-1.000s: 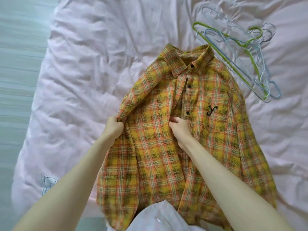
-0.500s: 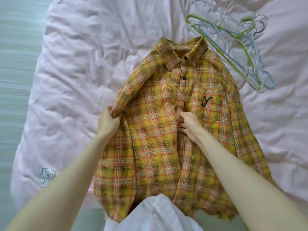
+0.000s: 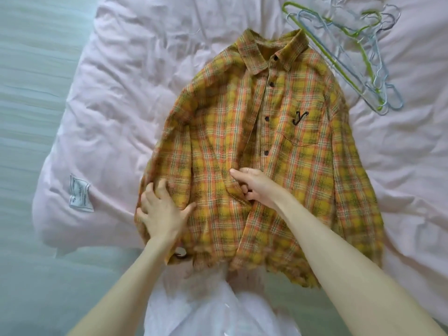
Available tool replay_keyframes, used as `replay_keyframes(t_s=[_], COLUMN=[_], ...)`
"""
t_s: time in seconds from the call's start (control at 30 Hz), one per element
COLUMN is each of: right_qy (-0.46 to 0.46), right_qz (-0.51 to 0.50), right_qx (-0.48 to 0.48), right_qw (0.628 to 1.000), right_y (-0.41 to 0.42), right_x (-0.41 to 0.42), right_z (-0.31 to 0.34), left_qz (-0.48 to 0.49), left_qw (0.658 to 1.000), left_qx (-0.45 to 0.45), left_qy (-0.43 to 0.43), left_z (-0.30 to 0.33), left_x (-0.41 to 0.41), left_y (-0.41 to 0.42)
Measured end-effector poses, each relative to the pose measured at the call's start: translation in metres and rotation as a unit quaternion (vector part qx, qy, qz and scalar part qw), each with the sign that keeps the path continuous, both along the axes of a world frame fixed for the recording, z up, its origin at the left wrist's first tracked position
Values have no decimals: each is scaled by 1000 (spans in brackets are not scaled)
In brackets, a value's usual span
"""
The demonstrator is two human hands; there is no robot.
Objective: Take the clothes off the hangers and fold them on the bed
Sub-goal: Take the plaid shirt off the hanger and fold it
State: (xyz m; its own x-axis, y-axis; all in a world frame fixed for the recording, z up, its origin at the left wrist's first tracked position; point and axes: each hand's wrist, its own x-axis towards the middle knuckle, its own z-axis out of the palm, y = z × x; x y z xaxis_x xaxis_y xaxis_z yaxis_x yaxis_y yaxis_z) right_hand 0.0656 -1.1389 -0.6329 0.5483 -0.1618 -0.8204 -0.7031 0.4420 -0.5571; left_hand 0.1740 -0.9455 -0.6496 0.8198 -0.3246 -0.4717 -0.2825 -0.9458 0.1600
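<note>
A yellow and orange plaid shirt [image 3: 286, 151] lies front up on the pink duvet [image 3: 116, 117], collar toward the far side, a black embroidered mark on its chest pocket. My left hand [image 3: 162, 209] lies on the shirt's left sleeve near the hem with fingers spread and slightly bent, pressing the cloth. At the front placket, about mid-shirt, my right hand [image 3: 254, 185] pinches a fold of the fabric between thumb and curled fingers. Several empty wire hangers [image 3: 358, 57], green, blue and pale, lie in a pile at the far right of the bed.
The bed's left edge runs beside a pale green-blue floor [image 3: 29, 93]. A white label [image 3: 80, 194] is sewn on the duvet's near left corner. White clothing on my body [image 3: 213, 309] fills the bottom centre, just below the shirt's hem.
Both hands have slid down the shirt toward the hem. The left hand let go of the sleeve fold and now presses flat; the shirt lies spread wider on the bed.
</note>
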Motion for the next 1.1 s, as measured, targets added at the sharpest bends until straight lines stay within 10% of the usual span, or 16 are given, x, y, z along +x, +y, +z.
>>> replay_keyframes(t_s=[0.3, 0.5, 0.7, 0.87, 1.1], right_qy=[12, 8, 69, 143, 129], right_qz=[50, -37, 81, 306, 97], right_qx=[-293, -258, -279, -431, -338], right_qw=[955, 965, 954, 837, 927], right_y=[25, 25, 59, 76, 87], right_x=[-5, 0, 5, 5, 0], right_z=[-7, 7, 23, 23, 25], left_qz=[175, 203, 149, 4, -225], left_qw=[974, 962, 974, 981, 962], left_qx=[-139, -181, -169, -85, -145], left_qy=[26, 10, -34, -173, -58], left_z=[18, 31, 40, 37, 14], left_x=[57, 106, 132, 132, 41], left_y=[27, 32, 47, 59, 72])
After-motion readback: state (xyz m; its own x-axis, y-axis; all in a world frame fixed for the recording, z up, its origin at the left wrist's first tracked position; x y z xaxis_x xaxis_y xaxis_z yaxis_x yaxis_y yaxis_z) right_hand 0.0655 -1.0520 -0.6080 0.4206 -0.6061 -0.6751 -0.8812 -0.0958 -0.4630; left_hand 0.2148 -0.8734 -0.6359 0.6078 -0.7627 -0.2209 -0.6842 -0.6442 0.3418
